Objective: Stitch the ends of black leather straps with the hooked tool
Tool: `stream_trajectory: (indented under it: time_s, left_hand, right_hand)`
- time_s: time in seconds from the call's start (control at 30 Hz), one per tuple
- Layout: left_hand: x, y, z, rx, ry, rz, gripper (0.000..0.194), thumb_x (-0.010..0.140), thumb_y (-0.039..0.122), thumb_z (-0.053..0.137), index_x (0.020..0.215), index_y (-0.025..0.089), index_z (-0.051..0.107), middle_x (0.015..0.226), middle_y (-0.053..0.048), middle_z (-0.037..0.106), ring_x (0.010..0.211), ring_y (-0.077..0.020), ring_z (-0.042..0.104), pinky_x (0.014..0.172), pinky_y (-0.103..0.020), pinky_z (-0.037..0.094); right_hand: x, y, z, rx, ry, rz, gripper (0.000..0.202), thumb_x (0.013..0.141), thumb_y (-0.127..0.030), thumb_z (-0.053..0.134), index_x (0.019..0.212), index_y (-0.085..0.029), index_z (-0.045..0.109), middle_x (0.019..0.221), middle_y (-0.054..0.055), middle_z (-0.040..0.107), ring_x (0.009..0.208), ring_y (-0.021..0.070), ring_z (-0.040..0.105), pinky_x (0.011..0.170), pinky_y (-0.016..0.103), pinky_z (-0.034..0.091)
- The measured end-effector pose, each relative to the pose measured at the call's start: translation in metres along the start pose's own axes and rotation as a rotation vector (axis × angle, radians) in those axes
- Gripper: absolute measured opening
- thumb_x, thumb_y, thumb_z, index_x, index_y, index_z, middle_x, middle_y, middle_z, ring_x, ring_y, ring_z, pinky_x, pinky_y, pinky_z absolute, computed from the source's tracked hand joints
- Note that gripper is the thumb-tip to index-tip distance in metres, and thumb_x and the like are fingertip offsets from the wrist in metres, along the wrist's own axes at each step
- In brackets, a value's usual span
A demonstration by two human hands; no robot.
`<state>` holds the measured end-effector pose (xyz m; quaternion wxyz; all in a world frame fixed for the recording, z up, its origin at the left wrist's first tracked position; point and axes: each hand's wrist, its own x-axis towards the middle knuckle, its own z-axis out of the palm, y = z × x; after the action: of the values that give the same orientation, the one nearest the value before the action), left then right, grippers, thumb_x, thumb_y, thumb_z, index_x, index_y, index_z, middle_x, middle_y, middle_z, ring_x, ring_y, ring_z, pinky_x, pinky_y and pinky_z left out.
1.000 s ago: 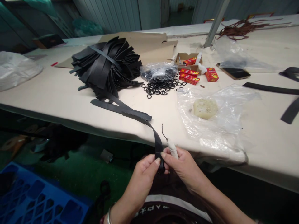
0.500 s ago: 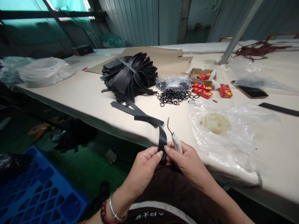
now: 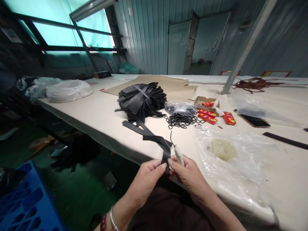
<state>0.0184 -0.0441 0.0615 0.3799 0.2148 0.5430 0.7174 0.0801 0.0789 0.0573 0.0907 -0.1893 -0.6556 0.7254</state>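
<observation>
Black strap (image 3: 166,154) pinched by left hand (image 3: 147,179) and right hand (image 3: 186,175), right fingers also gripping white tool (image 3: 178,154), far cardboard box (image 3: 204,102) holding red packets (image 3: 207,104), print unreadable

Bundled pile of black leather strips (image 3: 141,99) sits mid-table on the cream work table (image 3: 96,112), partly over a flat brown cardboard sheet (image 3: 166,84); just right of it a clear bag of black metal rings (image 3: 181,107) with loose black triangular rings (image 3: 181,121) spilled in front. Red small boxes (image 3: 207,118) lie beside an open cardboard box (image 3: 205,102), a dark phone (image 3: 255,121) further right, crumpled clear plastic sheet (image 3: 240,160) holding a pale yellowish lump (image 3: 222,149). Blue plastic crate (image 3: 26,205) on the green floor lower left, white plastic-wrapped stack (image 3: 68,89) at far left table end.
</observation>
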Motion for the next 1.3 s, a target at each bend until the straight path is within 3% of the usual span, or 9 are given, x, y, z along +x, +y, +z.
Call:
stream_trajectory:
  time_s: [0.17,0.27,0.4,0.53,0.67,0.8,0.97,1.13,1.3]
  left_hand:
    - [0.003,-0.003,-0.003,0.023,-0.015,-0.003,0.021,0.085,0.021,0.053,0.08,0.009,0.069,0.064,-0.004,0.062,0.068,-0.0161,0.054,0.07,-0.029,0.041]
    - [0.005,-0.008,-0.003,0.051,0.016,0.024,0.022,0.085,0.022,0.053,0.077,0.01,0.069,0.066,-0.004,0.062,0.067,-0.0152,0.052,0.07,-0.028,0.041]
    - [0.007,-0.014,-0.002,0.087,0.048,0.042,0.022,0.086,0.024,0.052,0.08,0.012,0.069,0.067,-0.003,0.062,0.068,-0.0151,0.051,0.07,-0.027,0.04]
    - [0.01,-0.019,-0.001,0.128,0.074,0.047,0.021,0.085,0.025,0.054,0.076,0.013,0.069,0.069,-0.002,0.061,0.069,-0.0156,0.05,0.069,-0.026,0.039]
    - [0.011,-0.024,0.0,0.143,0.08,0.031,0.021,0.086,0.027,0.053,0.083,0.014,0.069,0.072,-0.002,0.063,0.072,-0.0166,0.051,0.071,-0.027,0.04]
    - [0.012,-0.029,0.002,0.165,0.075,0.01,0.022,0.087,0.027,0.051,0.088,0.014,0.069,0.076,-0.003,0.065,0.076,-0.0184,0.054,0.076,-0.029,0.041]
    - [0.013,-0.035,0.005,0.187,0.105,-0.029,0.019,0.086,0.026,0.054,0.093,0.015,0.069,0.08,-0.003,0.066,0.079,-0.0185,0.055,0.078,-0.028,0.041]
    - [0.019,-0.035,0.005,-0.092,-0.059,-0.172,0.02,0.087,0.024,0.052,0.095,0.014,0.067,0.084,-0.006,0.067,0.081,-0.0184,0.057,0.081,-0.031,0.042]
    - [0.018,-0.035,0.003,0.012,-0.073,-0.218,0.02,0.084,0.029,0.056,0.094,0.015,0.068,0.087,-0.006,0.068,0.083,-0.0194,0.058,0.079,-0.029,0.044]
  right_hand:
    - [-0.003,-0.001,0.0,0.017,-0.034,-0.013,0.029,0.074,-0.044,0.058,0.071,-0.018,0.046,0.052,-0.003,0.051,0.05,0.0122,0.05,0.051,0.023,0.04]
    - [-0.004,0.006,0.001,-0.038,0.014,-0.066,0.027,0.077,-0.043,0.056,0.072,-0.019,0.046,0.053,-0.003,0.051,0.051,0.0136,0.052,0.053,0.025,0.044]
    - [-0.006,0.019,-0.001,-0.224,0.159,-0.264,0.009,0.08,-0.028,0.052,0.081,-0.019,0.051,0.062,-0.002,0.054,0.055,0.0149,0.055,0.057,0.026,0.047]
    - [-0.007,0.026,-0.007,-0.38,0.15,-0.415,0.013,0.076,-0.014,0.047,0.084,-0.019,0.056,0.072,0.001,0.056,0.058,0.0143,0.056,0.058,0.026,0.045]
    - [-0.005,0.024,-0.011,-0.308,0.12,-0.25,0.005,0.079,-0.021,0.05,0.083,-0.02,0.053,0.066,-0.001,0.055,0.057,0.015,0.056,0.058,0.026,0.045]
    - [-0.005,0.024,-0.012,-0.164,0.113,-0.068,0.013,0.081,-0.032,0.052,0.084,-0.019,0.052,0.06,-0.003,0.052,0.058,0.0158,0.053,0.058,0.026,0.043]
    - [-0.006,0.03,-0.015,-0.171,0.126,-0.045,0.017,0.08,-0.033,0.053,0.072,-0.018,0.05,0.059,-0.003,0.045,0.058,0.0136,0.045,0.055,0.024,0.037]
    - [-0.005,0.033,-0.02,-0.165,0.101,-0.01,0.015,0.079,-0.03,0.051,0.072,-0.018,0.048,0.056,-0.004,0.043,0.055,0.0133,0.046,0.052,0.024,0.036]
    - [-0.008,0.029,-0.021,-0.106,0.075,0.017,0.011,0.077,-0.026,0.05,0.071,-0.017,0.047,0.057,-0.004,0.045,0.055,0.0126,0.045,0.052,0.023,0.036]
